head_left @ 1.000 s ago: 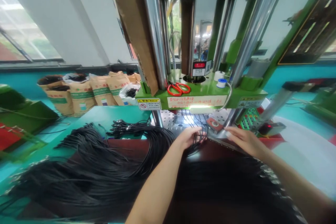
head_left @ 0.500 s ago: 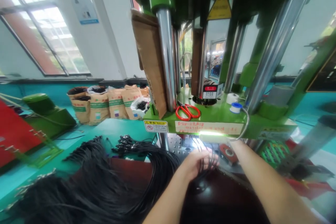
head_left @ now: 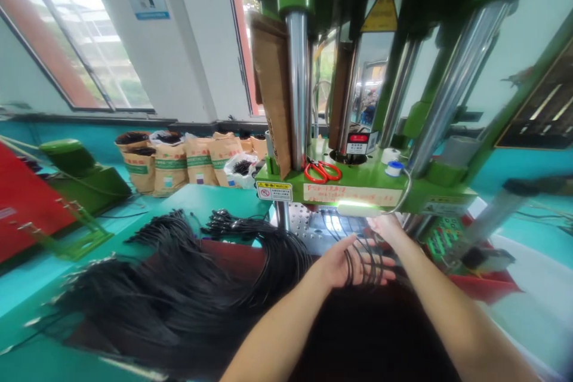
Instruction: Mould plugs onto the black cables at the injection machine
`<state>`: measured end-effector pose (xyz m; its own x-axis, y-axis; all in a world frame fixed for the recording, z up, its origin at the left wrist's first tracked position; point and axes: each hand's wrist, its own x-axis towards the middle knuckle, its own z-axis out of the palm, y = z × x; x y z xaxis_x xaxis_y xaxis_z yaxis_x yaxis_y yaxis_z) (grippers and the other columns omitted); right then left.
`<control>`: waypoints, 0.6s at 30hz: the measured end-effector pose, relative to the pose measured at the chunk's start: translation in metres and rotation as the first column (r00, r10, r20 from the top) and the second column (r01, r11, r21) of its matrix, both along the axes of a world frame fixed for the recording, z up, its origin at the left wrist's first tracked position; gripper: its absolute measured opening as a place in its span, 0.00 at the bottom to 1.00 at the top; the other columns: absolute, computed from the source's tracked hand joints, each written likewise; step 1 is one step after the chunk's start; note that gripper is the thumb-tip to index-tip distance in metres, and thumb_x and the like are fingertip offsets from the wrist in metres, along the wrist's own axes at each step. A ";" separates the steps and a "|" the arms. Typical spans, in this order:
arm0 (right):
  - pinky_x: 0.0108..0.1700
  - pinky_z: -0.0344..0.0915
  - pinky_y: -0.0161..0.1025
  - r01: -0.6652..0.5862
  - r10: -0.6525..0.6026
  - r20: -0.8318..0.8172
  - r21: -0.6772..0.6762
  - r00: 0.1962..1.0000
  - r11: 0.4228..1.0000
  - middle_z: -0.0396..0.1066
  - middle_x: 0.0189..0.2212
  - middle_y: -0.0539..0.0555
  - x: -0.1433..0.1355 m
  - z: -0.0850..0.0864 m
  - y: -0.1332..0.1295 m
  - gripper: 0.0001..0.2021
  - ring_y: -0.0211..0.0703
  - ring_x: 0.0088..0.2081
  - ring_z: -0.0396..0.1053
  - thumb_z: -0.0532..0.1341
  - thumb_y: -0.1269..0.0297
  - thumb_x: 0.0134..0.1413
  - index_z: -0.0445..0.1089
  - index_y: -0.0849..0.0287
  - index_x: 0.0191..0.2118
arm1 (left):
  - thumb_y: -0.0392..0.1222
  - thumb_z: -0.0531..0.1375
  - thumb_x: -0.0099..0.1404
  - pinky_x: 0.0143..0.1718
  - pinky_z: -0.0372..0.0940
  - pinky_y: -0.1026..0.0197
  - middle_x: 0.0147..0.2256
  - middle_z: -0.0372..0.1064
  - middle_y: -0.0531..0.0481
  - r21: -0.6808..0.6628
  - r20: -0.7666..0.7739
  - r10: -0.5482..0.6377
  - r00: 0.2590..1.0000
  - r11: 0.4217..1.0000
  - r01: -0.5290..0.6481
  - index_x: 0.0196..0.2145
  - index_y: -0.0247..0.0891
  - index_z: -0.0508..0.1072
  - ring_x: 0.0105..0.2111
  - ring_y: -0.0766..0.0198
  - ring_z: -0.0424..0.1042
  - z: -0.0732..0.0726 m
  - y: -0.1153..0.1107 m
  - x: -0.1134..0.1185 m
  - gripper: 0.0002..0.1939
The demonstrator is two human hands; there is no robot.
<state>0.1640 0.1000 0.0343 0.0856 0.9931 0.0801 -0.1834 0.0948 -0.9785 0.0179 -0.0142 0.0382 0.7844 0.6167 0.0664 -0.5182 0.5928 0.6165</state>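
My left hand (head_left: 358, 262) is palm up in front of the green press (head_left: 447, 188), its fingers stretched out. Several thin black cables (head_left: 369, 259) run across the palm and fingers and up under the press's lit edge. My right hand (head_left: 385, 225) is raised just below the lamp (head_left: 358, 210), beside the cables; its fingertips are partly hidden and blurred, and what they hold, if anything, cannot be made out. Behind the cables lies a metal plate with holes (head_left: 299, 224).
Large bundles of black cables (head_left: 170, 304) spread over the green table (head_left: 215, 197) at left. Red-handled scissors (head_left: 322, 172) and a blue-rimmed spool (head_left: 394, 169) rest on the press ledge. Paper sacks (head_left: 170, 167) stand behind. A cardboard sheet (head_left: 272, 89) leans by a steel column.
My left hand has moved slightly right and its fingers have spread under the cables. My right hand, hidden behind the press edge before, now shows below the lamp. The view has shifted.
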 end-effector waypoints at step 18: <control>0.08 0.49 0.27 0.238 -0.251 -0.110 -0.120 0.962 0.964 0.54 0.09 0.41 -0.021 0.010 -0.089 0.05 0.29 0.09 0.51 0.59 0.66 0.39 0.62 0.60 0.23 | 0.49 0.58 0.56 0.20 0.54 0.62 0.11 0.53 0.58 0.220 -0.267 -0.002 0.964 0.973 0.063 0.25 0.34 0.66 0.11 0.69 0.55 -0.017 -0.102 -0.027 0.15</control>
<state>0.1430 0.0110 0.0438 0.3294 0.9429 -0.0494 -0.2875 0.0503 -0.9565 -0.0095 -0.1165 0.0209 0.8122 0.5832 -0.0114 -0.3017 0.4368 0.8474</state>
